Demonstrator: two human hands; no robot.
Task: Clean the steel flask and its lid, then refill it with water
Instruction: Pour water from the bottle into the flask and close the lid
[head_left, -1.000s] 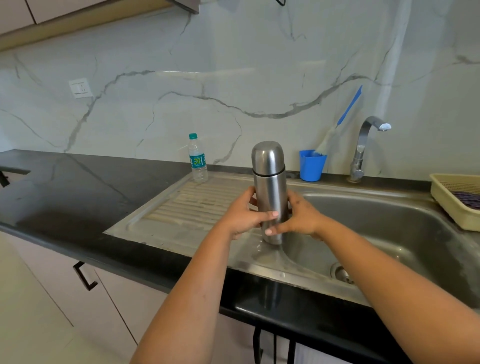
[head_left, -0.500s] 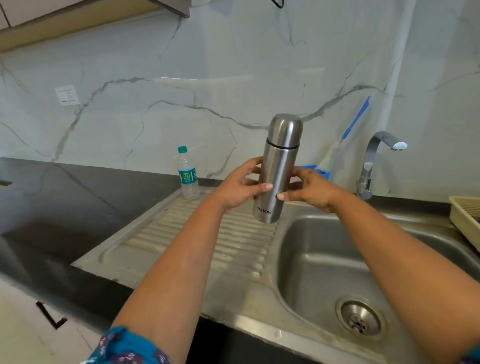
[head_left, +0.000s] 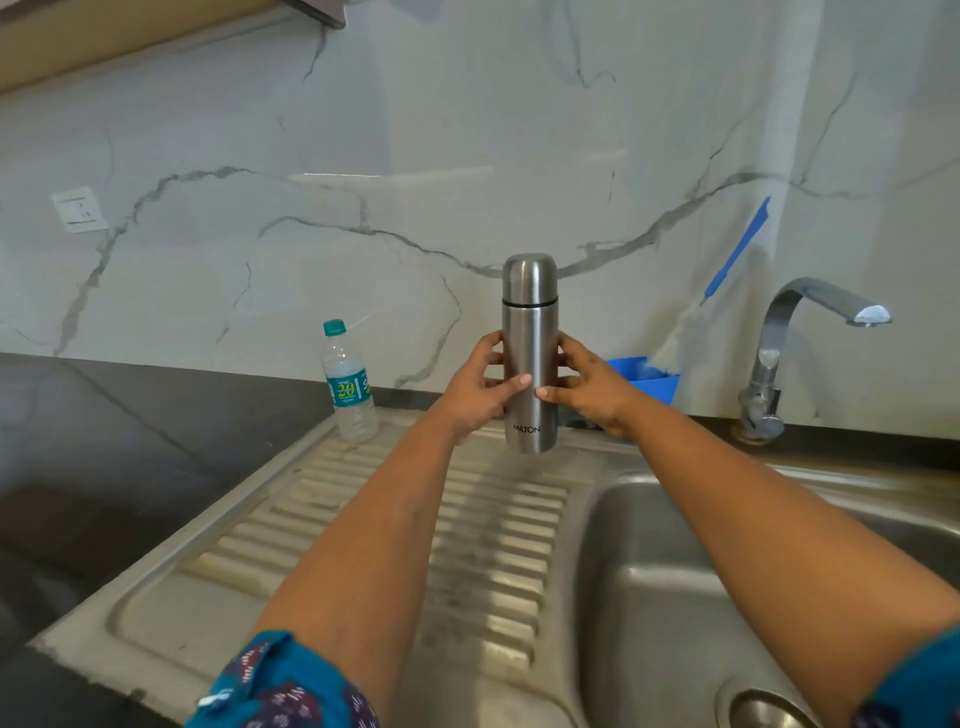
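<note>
The steel flask (head_left: 529, 332) is upright in the air above the ribbed drainboard (head_left: 395, 551), its domed lid (head_left: 529, 278) still on top. My left hand (head_left: 475, 387) grips its body from the left, thumb across the front. My right hand (head_left: 589, 387) grips it from the right, thumb meeting the other near the middle. A small plastic water bottle (head_left: 349, 382) with a green cap stands at the back of the drainboard, to the left of the flask.
The sink basin (head_left: 675, 597) lies at the lower right, with its drain (head_left: 763, 709) near the bottom edge. A steel tap (head_left: 795, 338) rises behind it. A blue cup (head_left: 649, 382) with a blue-handled brush (head_left: 727, 270) stands by the wall. Black countertop (head_left: 130, 441) stretches left.
Both hands have lifted the flask off the sink edge, raised it, and straightened it from a tilt to upright.
</note>
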